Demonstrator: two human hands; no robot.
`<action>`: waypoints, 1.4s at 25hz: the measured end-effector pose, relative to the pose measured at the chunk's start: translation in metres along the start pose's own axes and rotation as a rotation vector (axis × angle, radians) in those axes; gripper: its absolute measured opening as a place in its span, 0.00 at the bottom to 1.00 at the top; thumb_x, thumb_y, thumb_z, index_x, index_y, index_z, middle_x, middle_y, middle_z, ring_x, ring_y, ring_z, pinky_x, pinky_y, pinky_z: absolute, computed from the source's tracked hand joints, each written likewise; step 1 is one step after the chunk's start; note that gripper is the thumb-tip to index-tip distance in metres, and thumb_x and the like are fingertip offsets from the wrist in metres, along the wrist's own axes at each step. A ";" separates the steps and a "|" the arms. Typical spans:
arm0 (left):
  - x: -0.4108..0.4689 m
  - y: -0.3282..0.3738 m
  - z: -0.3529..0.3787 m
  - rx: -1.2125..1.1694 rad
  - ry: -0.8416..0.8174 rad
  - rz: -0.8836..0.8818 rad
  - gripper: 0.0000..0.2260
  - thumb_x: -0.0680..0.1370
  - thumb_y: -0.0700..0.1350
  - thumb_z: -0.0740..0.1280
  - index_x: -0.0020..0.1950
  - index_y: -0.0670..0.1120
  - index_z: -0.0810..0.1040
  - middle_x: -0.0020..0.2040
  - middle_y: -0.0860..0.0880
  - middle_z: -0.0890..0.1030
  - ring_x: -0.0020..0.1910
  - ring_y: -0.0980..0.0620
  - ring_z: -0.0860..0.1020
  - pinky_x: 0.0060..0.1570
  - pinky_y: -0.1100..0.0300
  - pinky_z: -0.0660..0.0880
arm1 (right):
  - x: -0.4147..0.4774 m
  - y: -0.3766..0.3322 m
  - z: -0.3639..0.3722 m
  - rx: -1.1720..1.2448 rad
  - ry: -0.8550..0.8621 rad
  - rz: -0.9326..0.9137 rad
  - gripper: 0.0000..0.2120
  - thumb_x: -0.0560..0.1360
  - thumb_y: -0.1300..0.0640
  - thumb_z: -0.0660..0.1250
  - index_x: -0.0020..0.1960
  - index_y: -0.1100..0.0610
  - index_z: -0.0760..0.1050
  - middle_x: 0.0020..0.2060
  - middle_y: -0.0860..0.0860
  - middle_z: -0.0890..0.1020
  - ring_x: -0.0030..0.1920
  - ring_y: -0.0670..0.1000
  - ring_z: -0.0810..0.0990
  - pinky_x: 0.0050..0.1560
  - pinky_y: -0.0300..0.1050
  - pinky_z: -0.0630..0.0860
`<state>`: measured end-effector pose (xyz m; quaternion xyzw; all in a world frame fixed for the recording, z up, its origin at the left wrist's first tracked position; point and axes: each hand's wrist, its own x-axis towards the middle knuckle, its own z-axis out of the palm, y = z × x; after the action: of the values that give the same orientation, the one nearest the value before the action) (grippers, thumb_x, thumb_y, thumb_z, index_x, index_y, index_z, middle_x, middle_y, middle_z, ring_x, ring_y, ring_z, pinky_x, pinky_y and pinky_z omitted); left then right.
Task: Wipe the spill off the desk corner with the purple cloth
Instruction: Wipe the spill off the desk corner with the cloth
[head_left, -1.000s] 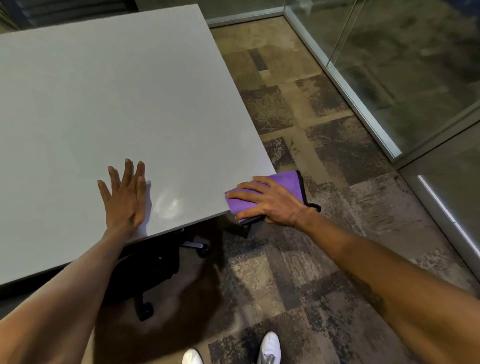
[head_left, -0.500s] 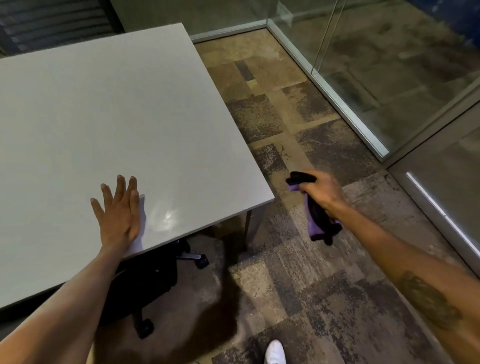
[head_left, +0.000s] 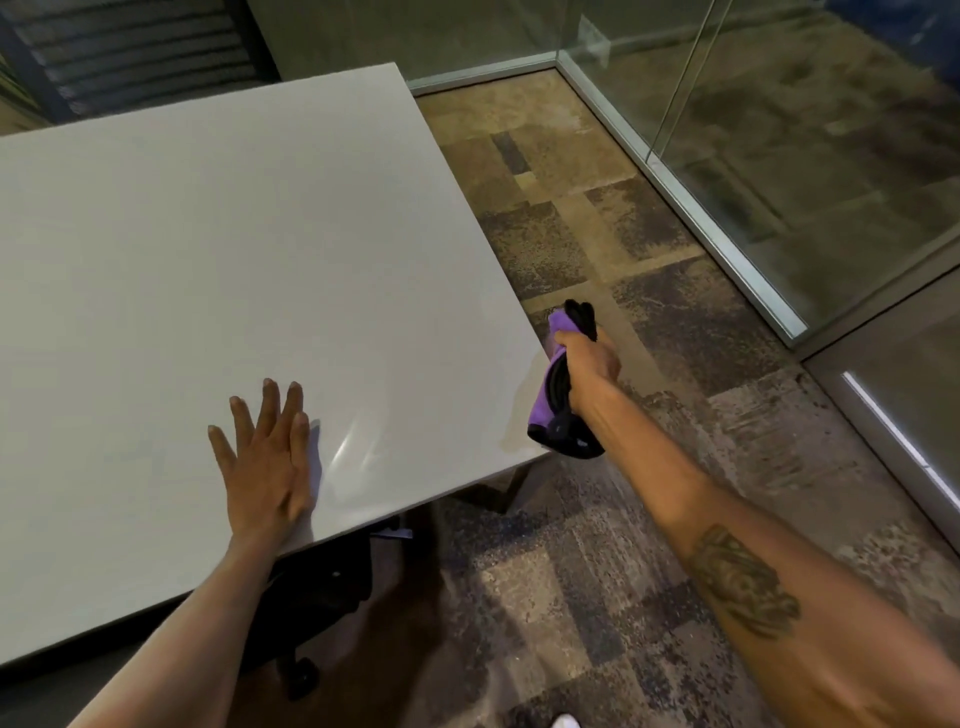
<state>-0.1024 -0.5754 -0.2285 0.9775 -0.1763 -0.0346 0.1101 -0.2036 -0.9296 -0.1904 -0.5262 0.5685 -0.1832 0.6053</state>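
My right hand (head_left: 589, 366) is closed around the purple cloth (head_left: 543, 408), which is bunched up with its black edging showing and hangs just past the right edge of the white desk (head_left: 234, 260), by its near right corner. A faint wet smear (head_left: 511, 439) shows on the desk at that corner, right beside the cloth. My left hand (head_left: 267, 462) lies flat on the desk near its front edge, fingers spread, holding nothing.
A black office chair (head_left: 317, 597) on castors sits under the desk's front edge. Patterned carpet tiles (head_left: 597, 571) cover the floor to the right. A glass partition (head_left: 779, 130) with a metal base rail runs along the far right.
My right hand lifted the cloth off the desk corner, bunched it and swung it out right, then brought it back against the desk's right edge. The left hand stayed flat.
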 end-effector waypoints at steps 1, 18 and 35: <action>0.000 0.000 0.000 -0.007 -0.002 -0.003 0.28 0.84 0.58 0.36 0.83 0.54 0.54 0.84 0.52 0.54 0.83 0.40 0.48 0.78 0.34 0.45 | -0.001 -0.002 0.010 0.011 0.024 -0.081 0.17 0.77 0.56 0.70 0.65 0.53 0.80 0.46 0.49 0.79 0.48 0.55 0.79 0.54 0.47 0.74; 0.005 0.005 -0.007 0.002 -0.072 -0.076 0.29 0.83 0.58 0.33 0.83 0.56 0.53 0.84 0.55 0.51 0.84 0.45 0.44 0.80 0.39 0.44 | 0.027 -0.039 0.120 -0.568 -0.422 -0.812 0.22 0.75 0.58 0.71 0.68 0.46 0.78 0.62 0.46 0.83 0.59 0.44 0.80 0.53 0.32 0.72; 0.005 0.004 -0.020 -0.196 -0.105 -0.024 0.22 0.87 0.48 0.46 0.82 0.53 0.59 0.83 0.52 0.56 0.82 0.43 0.49 0.76 0.36 0.42 | -0.134 0.074 0.078 -0.559 -0.879 -1.030 0.22 0.68 0.45 0.71 0.60 0.48 0.74 0.64 0.44 0.71 0.59 0.45 0.72 0.55 0.16 0.58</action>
<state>-0.0968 -0.5767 -0.2081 0.9610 -0.1658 -0.1041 0.1953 -0.2006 -0.7586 -0.2021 -0.8865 -0.0211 -0.0645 0.4578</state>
